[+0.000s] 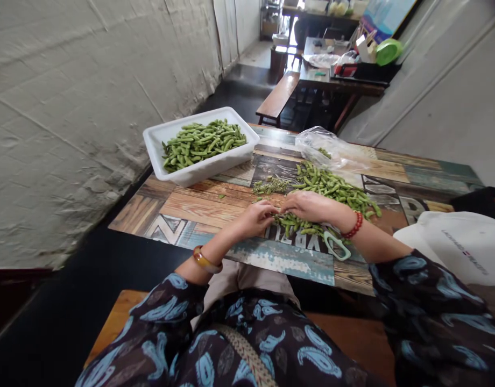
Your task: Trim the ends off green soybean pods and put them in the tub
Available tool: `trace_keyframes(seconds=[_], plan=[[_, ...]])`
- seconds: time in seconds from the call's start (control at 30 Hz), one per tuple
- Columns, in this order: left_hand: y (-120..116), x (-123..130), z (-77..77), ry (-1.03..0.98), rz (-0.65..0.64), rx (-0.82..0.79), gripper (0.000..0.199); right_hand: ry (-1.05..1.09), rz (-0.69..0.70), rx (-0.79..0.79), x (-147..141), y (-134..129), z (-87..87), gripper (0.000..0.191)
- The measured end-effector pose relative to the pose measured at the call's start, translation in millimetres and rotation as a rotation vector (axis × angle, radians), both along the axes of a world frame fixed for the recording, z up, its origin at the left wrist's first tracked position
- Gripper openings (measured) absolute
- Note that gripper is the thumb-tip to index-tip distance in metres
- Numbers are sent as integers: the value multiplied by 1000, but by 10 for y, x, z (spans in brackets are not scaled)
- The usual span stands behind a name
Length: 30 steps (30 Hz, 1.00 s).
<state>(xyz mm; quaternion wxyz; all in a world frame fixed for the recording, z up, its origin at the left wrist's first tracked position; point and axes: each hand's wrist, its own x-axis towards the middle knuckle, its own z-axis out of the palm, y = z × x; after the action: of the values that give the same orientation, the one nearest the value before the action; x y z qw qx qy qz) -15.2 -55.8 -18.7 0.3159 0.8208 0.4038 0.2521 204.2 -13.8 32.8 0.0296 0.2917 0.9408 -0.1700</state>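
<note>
My left hand [256,218] is closed in a pinch above the patterned table [199,207], its fingertips almost meeting those of my right hand [304,206]. My right hand is also closed, fingers bent downward at the edge of a heap of green edamame pods [332,185]. Whatever lies between the fingertips is too small to make out. Some pods lie under and beside my right hand. Below my right wrist rests a pair of scissors with pale green handles [337,247], blades hidden. Beyond the hands is a small pile of trimmed stem bits [270,186].
A white plastic tub [215,171] of edamame pods [205,141] stands at the back left. A clear plastic bag [324,146] lies behind the heap. At the right edge sits a white cap [453,244]. Farther back are a wooden bench [280,95] and another table [340,83].
</note>
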Motion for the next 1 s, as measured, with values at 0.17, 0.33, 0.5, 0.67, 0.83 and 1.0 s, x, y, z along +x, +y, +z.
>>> trace_keyframes(seconds=[0.17,0.33,0.5,0.67,0.83,1.0], plan=[[206,-393,-5,116,346,45,33,61,-263,104,132,410,18,39],[440,-458,-53,246,351,18,43,-39,-365,35,-219,707,-160,70],[808,-109,-114,190,329,47,23,12,-357,18,-559,716,-183,37],[895,-104,-165,16,294,2,40,20,-454,51,-132,794,-4,38],[728,-460,-142,-11,409,-51,52,-51,-514,86,304,930,19,30],[611,-371,-106,92,311,-54,61,-68,-494,90,6,906,-181,29]])
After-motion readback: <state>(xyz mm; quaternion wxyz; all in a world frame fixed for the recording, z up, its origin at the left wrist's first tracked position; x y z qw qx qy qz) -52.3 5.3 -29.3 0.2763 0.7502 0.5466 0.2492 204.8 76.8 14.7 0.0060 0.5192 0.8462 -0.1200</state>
